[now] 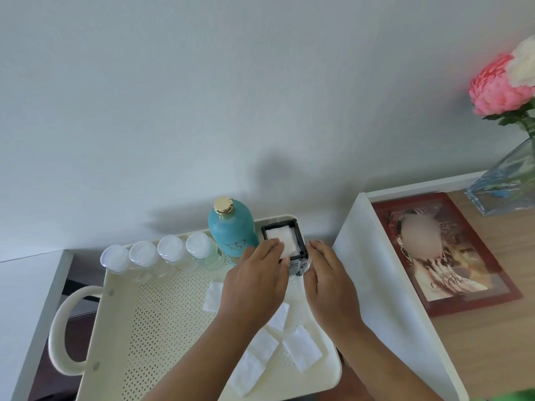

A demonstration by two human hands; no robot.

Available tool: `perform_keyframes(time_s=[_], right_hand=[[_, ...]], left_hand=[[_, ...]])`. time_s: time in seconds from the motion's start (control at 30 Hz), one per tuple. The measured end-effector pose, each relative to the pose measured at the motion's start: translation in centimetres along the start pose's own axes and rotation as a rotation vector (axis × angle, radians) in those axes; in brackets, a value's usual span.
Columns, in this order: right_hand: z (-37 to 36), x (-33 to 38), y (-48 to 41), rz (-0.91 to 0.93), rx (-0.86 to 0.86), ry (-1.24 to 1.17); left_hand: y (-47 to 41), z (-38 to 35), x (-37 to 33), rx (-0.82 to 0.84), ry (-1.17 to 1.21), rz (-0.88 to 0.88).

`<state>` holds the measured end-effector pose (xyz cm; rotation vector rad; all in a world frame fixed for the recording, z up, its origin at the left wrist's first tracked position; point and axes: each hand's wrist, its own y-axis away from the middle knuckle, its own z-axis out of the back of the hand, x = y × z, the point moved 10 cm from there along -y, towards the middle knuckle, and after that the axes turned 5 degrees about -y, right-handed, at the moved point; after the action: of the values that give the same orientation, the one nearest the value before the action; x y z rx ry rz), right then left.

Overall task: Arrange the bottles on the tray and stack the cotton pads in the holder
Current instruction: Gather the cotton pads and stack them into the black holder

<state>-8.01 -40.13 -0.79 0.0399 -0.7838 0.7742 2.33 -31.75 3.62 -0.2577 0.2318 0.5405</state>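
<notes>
The fingers [273, 247] of the left hand [254, 280] are pinched on a white cotton pad [282, 241], pressing it flat into the top of the black square holder [299, 250]. The right hand [328, 277] lies against the holder's right side, fingers extended and loosely curved; whether they grip the holder cannot be determined. Both forearms enter from the lower edge.

The holder stands in the far right corner of a cream perforated tray [162, 322] with a looped side handle [62, 331]. Five loose cotton pads [301, 350] lie on the tray floor, partly hidden by the left forearm. A teal bottle [231, 235] with a gold cap stands just left of the holder; four clear bottles [170, 253] line the far rim.

To the right, a wooden desk [486, 342] carries a red-framed picture [445, 253] and a glass vase [509, 186] with a pink flower [495, 88]. A pale wall [202, 96] fills the background.
</notes>
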Motion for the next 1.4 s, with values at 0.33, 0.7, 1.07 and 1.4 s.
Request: perform_keyframes(time_s=[0.33,0.7,1.07,1.4], right_hand=[[3.0,4.4,1.9,0.145,-0.156,-0.096],[-6.0,8.1,5.2,0.196,0.262,-0.103],[-15.0,4.9,11.6,0.16,0.785,0.206],[-14.9,5.4,11.7,0.082,0.782,0.132]], left_hand=[[4.3,1.0,6.6,-0.062,0.068,0.124],[10.3,-1.9,14.5,0.056,0.028,0.276],[14.4,-7.7,16.4,0.366,0.128,0.3],[13.1,-8.6,17.0,0.439,0.331,0.4]])
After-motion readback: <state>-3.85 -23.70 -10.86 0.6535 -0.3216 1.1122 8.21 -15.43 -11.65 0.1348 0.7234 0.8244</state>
